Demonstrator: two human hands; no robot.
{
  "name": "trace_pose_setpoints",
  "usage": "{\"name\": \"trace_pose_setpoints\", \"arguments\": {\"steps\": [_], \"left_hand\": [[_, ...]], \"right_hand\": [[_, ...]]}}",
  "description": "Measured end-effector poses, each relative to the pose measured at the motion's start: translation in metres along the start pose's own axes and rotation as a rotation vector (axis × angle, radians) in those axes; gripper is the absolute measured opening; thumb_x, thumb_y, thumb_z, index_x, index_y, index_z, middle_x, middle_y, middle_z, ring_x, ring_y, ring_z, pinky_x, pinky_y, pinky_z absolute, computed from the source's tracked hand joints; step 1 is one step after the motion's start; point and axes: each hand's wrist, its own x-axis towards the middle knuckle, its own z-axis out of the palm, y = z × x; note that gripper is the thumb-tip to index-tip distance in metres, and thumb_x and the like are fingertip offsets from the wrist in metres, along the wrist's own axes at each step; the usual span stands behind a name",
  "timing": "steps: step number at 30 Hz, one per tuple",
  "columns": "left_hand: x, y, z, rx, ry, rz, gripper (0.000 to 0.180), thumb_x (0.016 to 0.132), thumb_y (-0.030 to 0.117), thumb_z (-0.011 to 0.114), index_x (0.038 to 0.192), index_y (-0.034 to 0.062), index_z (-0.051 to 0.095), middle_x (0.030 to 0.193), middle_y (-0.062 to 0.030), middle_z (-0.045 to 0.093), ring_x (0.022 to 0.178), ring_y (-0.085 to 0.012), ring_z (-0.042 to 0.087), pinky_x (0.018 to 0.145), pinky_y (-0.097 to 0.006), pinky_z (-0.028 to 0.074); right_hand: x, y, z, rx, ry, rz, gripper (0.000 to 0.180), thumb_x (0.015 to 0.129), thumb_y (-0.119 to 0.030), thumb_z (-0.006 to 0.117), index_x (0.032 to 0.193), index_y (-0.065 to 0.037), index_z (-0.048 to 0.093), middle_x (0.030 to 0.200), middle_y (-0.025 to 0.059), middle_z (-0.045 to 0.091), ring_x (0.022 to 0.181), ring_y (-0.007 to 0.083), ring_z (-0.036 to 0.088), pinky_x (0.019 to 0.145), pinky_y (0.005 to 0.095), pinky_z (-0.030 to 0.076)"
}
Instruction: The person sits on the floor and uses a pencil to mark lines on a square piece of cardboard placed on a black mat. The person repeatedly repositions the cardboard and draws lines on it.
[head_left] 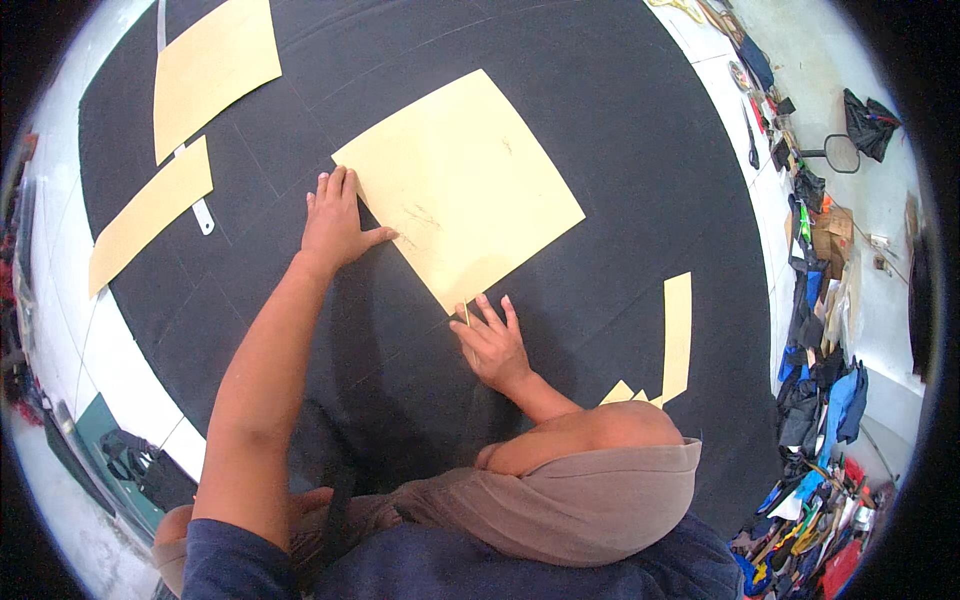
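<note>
A large square sheet of pale yellow card (470, 180) lies turned cornerwise on spread black fabric (640, 180). My left hand (338, 222) rests at the sheet's left edge, its thumb apart from the fingers and the fingertips at the left corner. At the sheet's nearest corner, my right hand (492, 345) holds a thin yellowish stick (467, 314) between thumb and fingers. What kind of stick it is, I cannot tell. Faint dark scribbles mark the card. Fine pale lines run across the fabric.
More yellow card pieces lie about: a large one (215, 75) and a long strip (150, 215) at left, a narrow strip (677, 335) at right. A white ruler end (203, 217) pokes from under the long strip. My bent knee (620, 430) is close by. Clutter (810, 400) lines the right wall.
</note>
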Motion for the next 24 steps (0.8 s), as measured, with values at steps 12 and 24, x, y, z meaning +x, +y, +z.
{"name": "trace_pose_setpoints", "arguments": {"steps": [12,24], "left_hand": [[0.002,0.001,0.0,0.015,0.006,0.003,0.121,0.068,0.056,0.092,0.163,0.0109,0.031,0.162,-0.0233,0.035,0.153,-0.0451,0.03,0.122,-0.064,0.03],[0.024,0.028,-0.015,0.26,-0.092,0.105,0.114,0.061,0.053,0.096,0.154,0.0131,0.044,0.163,-0.0264,0.032,0.153,-0.0462,0.029,0.124,-0.063,0.024]], "right_hand": [[-0.001,0.002,0.002,0.005,-0.019,0.02,0.025,0.091,-0.013,0.073,0.116,-0.013,0.074,0.138,0.0043,0.068,0.139,0.0342,0.054,0.12,0.0632,0.027],[0.034,0.007,-0.04,0.124,-0.152,0.08,0.034,0.089,-0.007,0.064,0.122,-0.011,0.072,0.126,0.0105,0.067,0.124,0.0341,0.058,0.113,0.0551,0.039]]}}
